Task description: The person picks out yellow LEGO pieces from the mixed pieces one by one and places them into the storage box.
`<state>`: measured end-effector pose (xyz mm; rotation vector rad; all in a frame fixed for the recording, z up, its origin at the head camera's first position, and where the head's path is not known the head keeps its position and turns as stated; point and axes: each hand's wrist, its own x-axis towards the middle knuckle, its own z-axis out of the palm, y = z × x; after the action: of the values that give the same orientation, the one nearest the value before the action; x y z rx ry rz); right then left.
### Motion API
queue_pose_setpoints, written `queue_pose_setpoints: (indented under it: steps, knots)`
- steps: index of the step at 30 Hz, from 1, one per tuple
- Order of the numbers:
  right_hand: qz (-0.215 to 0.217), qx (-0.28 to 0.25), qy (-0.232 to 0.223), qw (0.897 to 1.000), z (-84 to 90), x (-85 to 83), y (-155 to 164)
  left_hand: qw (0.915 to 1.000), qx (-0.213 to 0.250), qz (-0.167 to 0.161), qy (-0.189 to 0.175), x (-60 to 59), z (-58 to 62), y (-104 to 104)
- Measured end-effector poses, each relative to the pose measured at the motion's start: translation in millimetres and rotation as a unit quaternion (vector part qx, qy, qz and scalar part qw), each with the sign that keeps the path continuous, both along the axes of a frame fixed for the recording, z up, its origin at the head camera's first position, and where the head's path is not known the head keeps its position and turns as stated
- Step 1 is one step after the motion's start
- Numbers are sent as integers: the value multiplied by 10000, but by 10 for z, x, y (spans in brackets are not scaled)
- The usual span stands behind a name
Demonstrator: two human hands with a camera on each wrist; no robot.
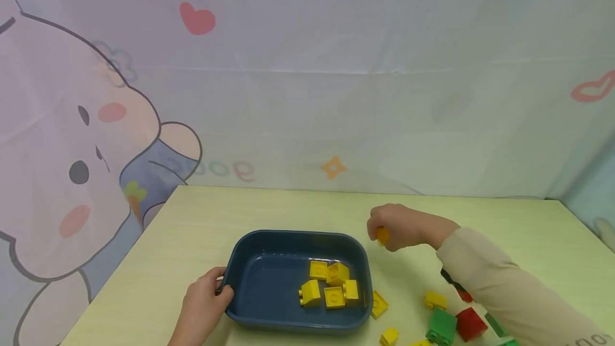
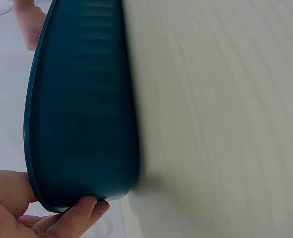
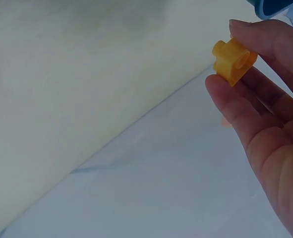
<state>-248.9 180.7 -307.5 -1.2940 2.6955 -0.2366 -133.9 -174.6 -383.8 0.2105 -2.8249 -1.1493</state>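
Note:
A dark blue tray (image 1: pixel 261 282) stands on the table, with several yellow bricks (image 1: pixel 334 297) grouped in its right half. My left hand (image 1: pixel 204 300) grips the tray's left rim; in the left wrist view its thumb and fingers pinch the rim at a corner of the dark wall (image 2: pixel 87 124). Up to the right of the tray, my right hand (image 1: pixel 401 227) is raised over the table. Between its thumb and fingers it pinches a small yellow-orange building brick (image 3: pixel 231 60) with studs showing on one side.
Right of the tray lie loose yellow bricks (image 1: pixel 379 304), a green brick (image 1: pixel 441 327) and a red brick (image 1: pixel 471 324), some partly under the right sleeve (image 1: pixel 509 287). A printed cloth (image 1: pixel 307 95) hangs behind the table's back edge.

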Motion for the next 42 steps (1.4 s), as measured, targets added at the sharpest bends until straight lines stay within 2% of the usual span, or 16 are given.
queue_pose_setpoints:
  steps: [6,12,23,36,42]
  knots:
    - [48,25,92,9999,96,15,-41,10000,12,-7,-21,-3,-4,1]
    - [333,-35,316,9989,172,2,-122,10000,21,12,-53,-12,-4,2]
    - [469,96,371,9982,341,22,-466,10000,41,44,-31,1,-7,-3]
    - [521,394,252,9975,311,60,-858,10000,75,22,-6,-1,-3,3]
    - [605,436,187,9970,235,95,-1046,9999,75,8,88,12,-6,2]
